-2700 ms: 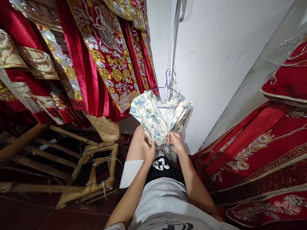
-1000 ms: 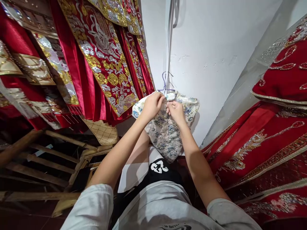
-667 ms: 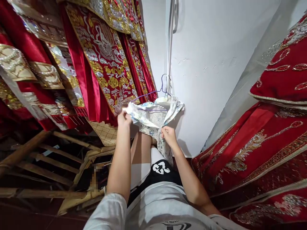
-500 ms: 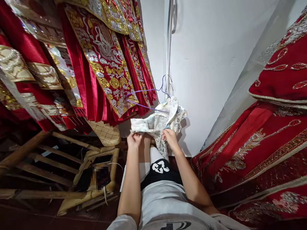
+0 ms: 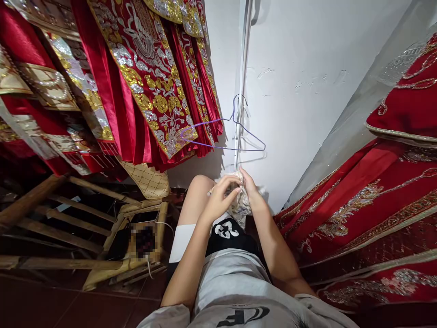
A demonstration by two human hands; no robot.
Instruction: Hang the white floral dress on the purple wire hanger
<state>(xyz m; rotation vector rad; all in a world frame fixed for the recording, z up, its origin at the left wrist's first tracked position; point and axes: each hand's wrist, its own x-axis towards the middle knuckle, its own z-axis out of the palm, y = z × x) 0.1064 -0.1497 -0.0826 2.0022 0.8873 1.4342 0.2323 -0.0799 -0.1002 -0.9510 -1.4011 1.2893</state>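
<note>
Above my lap I hold a pale, lace-patterned garment (image 5: 241, 207) bunched between both hands. My left hand (image 5: 223, 193) is curled at its upper left, thumb and fingers closing on the cloth. On the opposite side my right hand (image 5: 251, 184) grips the same garment, its fingers partly hidden behind the fabric. Most of the cloth is gathered small, so its shape cannot be made out. A thin purple hanger (image 5: 223, 148) hangs bare on the wall just beyond my hands, apart from the garment.
Red gowns with gold and silver embroidery (image 5: 160, 100) hang at the left. More beaded red gowns (image 5: 358, 205) fill the right side. A bamboo chair (image 5: 116, 232) stands low at the left, with a cable and a blurred item on it. A white wall (image 5: 290, 91) lies ahead.
The garment has come off the purple hanger and down toward my lap. My hands have moved closer together, bunching it. The hanger now hangs bare.
</note>
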